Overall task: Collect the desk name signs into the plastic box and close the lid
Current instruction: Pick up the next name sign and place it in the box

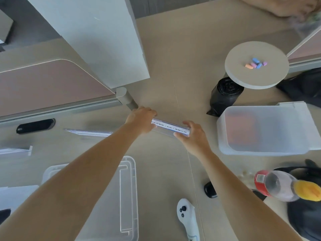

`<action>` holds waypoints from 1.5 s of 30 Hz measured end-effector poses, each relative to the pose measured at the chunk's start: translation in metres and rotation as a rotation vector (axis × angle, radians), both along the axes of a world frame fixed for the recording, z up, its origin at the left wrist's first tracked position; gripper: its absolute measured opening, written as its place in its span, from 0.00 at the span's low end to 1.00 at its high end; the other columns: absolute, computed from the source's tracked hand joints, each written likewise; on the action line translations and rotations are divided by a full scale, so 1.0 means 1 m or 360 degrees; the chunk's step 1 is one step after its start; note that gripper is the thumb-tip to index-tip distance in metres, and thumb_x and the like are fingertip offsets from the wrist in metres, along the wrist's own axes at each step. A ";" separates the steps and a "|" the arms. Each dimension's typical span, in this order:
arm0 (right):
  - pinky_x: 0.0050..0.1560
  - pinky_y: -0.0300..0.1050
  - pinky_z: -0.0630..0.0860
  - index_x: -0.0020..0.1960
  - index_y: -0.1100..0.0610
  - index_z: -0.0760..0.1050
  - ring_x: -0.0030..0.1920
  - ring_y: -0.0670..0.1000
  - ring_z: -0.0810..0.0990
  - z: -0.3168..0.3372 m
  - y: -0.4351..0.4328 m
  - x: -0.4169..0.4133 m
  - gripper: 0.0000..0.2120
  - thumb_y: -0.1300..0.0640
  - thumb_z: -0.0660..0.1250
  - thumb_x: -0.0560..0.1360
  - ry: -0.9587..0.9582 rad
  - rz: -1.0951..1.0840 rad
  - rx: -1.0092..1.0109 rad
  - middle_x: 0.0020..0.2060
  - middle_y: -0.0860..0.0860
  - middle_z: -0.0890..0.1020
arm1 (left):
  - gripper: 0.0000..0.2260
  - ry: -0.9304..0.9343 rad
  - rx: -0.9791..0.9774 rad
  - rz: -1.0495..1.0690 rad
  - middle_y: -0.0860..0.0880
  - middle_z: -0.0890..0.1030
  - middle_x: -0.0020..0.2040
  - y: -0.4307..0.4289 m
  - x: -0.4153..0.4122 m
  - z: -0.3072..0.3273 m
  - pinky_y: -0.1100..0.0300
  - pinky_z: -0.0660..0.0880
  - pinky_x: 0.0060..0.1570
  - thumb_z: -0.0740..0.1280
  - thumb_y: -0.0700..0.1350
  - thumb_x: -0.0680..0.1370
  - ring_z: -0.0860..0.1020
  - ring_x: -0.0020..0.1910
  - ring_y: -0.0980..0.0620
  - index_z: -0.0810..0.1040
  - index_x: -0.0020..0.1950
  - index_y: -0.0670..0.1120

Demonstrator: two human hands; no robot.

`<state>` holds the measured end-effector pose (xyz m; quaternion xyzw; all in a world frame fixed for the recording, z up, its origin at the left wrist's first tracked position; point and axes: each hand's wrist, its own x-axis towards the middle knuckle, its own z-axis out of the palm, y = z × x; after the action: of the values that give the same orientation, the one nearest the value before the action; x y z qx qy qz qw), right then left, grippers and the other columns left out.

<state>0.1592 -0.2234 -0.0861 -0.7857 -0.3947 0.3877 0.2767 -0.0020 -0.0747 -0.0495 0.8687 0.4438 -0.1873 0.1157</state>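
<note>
A clear acrylic desk name sign point(169, 128) with a printed paper strip lies across the middle of the desk. My left hand point(141, 120) grips its left end and my right hand point(192, 134) grips its right end. A second name sign point(88, 132) lies flat to the left, and a third point(16, 151) sits at the far left edge. The frosted plastic box point(264, 131) stands to the right with something orange inside. A clear lid point(128, 188) lies near the front, partly under my left forearm.
A round stand point(257, 66) with coloured chalk pieces rises behind the box, beside a black bag roll point(224, 96). A bottle point(278, 185), a white controller point(188, 221) and a small black object point(210, 189) lie at the front right. Desk partitions point(52, 87) stand at the left.
</note>
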 end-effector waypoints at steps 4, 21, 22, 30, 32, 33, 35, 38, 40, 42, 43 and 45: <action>0.54 0.39 0.67 0.65 0.50 0.75 0.58 0.51 0.77 -0.004 0.004 -0.002 0.21 0.39 0.64 0.77 0.0080 -0.0055 -0.0001 0.62 0.50 0.77 | 0.14 0.0200 0.0084 -0.0122 0.51 0.79 0.60 0.002 0.005 -0.011 0.52 0.65 0.62 0.58 0.55 0.81 0.74 0.62 0.46 0.75 0.64 0.54; 0.55 0.48 0.74 0.55 0.49 0.76 0.53 0.47 0.75 0.064 0.001 -0.055 0.33 0.34 0.68 0.54 0.1064 -0.0366 0.0160 0.53 0.45 0.76 | 0.17 -0.0250 0.0258 0.0071 0.49 0.81 0.58 -0.047 -0.081 0.061 0.52 0.71 0.56 0.59 0.57 0.81 0.77 0.57 0.43 0.77 0.62 0.49; 0.55 0.48 0.74 0.53 0.50 0.77 0.50 0.47 0.75 0.070 0.000 -0.063 0.29 0.36 0.69 0.56 0.1052 -0.0377 0.0172 0.48 0.44 0.77 | 0.17 -0.0258 0.0226 0.0133 0.49 0.80 0.58 -0.051 -0.090 0.065 0.52 0.73 0.55 0.59 0.58 0.81 0.77 0.58 0.44 0.77 0.62 0.49; 0.40 0.43 0.70 0.50 0.53 0.79 0.38 0.47 0.72 0.112 -0.013 -0.126 0.21 0.42 0.65 0.63 0.0867 -0.0246 0.0204 0.41 0.46 0.77 | 0.16 -0.0447 -0.0172 0.0518 0.58 0.80 0.56 -0.079 -0.181 0.115 0.58 0.72 0.49 0.71 0.61 0.72 0.77 0.54 0.54 0.79 0.56 0.56; 0.37 0.43 0.68 0.50 0.54 0.81 0.37 0.47 0.72 0.118 -0.020 -0.143 0.22 0.41 0.64 0.64 0.0852 -0.0161 0.0237 0.42 0.48 0.77 | 0.17 -0.0682 -0.0566 0.0677 0.59 0.78 0.58 -0.089 -0.208 0.129 0.62 0.71 0.48 0.72 0.59 0.72 0.77 0.53 0.57 0.77 0.59 0.58; 0.37 0.43 0.67 0.50 0.53 0.81 0.37 0.48 0.71 0.122 -0.023 -0.152 0.23 0.39 0.64 0.64 0.0852 -0.0130 0.0244 0.42 0.50 0.78 | 0.17 -0.0806 -0.0794 0.0754 0.59 0.77 0.59 -0.095 -0.221 0.135 0.63 0.71 0.50 0.72 0.57 0.73 0.76 0.55 0.58 0.76 0.60 0.58; 0.37 0.43 0.68 0.47 0.51 0.82 0.39 0.51 0.71 0.131 -0.029 -0.171 0.23 0.37 0.65 0.61 0.0833 -0.0074 0.0256 0.41 0.52 0.77 | 0.20 -0.0964 -0.1136 0.0841 0.58 0.75 0.61 -0.106 -0.249 0.141 0.60 0.68 0.58 0.71 0.55 0.73 0.73 0.62 0.55 0.73 0.64 0.59; 0.37 0.43 0.67 0.46 0.51 0.82 0.40 0.52 0.71 0.147 -0.035 -0.203 0.23 0.37 0.64 0.61 0.0769 0.0063 0.0287 0.38 0.50 0.74 | 0.30 -0.0960 -0.1382 0.0877 0.55 0.75 0.65 -0.126 -0.292 0.137 0.57 0.66 0.64 0.75 0.57 0.69 0.71 0.68 0.52 0.71 0.69 0.57; 0.36 0.42 0.66 0.47 0.51 0.83 0.38 0.50 0.71 0.158 -0.039 -0.225 0.21 0.39 0.65 0.62 0.0754 0.0188 0.0308 0.41 0.50 0.75 | 0.42 -0.0976 -0.1452 0.0873 0.52 0.77 0.64 -0.139 -0.316 0.132 0.54 0.67 0.66 0.79 0.61 0.60 0.73 0.67 0.51 0.70 0.70 0.53; 0.36 0.42 0.66 0.48 0.49 0.83 0.37 0.49 0.72 0.168 -0.042 -0.245 0.23 0.38 0.65 0.60 0.0717 0.0297 0.0316 0.45 0.50 0.77 | 0.49 -0.1046 -0.1478 0.0879 0.52 0.79 0.61 -0.150 -0.336 0.129 0.51 0.68 0.67 0.81 0.61 0.53 0.74 0.65 0.50 0.69 0.72 0.51; 0.36 0.42 0.66 0.49 0.49 0.83 0.37 0.49 0.72 0.173 -0.044 -0.254 0.25 0.37 0.65 0.59 0.0690 0.0336 0.0323 0.47 0.50 0.77 | 0.50 -0.1093 -0.1472 0.0884 0.52 0.80 0.60 -0.156 -0.345 0.130 0.52 0.70 0.65 0.81 0.60 0.52 0.75 0.64 0.49 0.69 0.71 0.50; 0.36 0.42 0.66 0.51 0.51 0.83 0.37 0.49 0.73 0.184 -0.046 -0.271 0.27 0.38 0.65 0.58 0.0647 0.0385 0.0348 0.48 0.50 0.77 | 0.51 -0.1197 -0.1440 0.0913 0.52 0.79 0.58 -0.166 -0.361 0.130 0.55 0.71 0.60 0.82 0.59 0.49 0.75 0.62 0.49 0.70 0.70 0.50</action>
<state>-0.1122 -0.2696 0.0978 -0.6040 -0.4617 0.5231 0.3853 -0.3632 -0.2403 0.0805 0.5875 0.4647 -0.0005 0.6625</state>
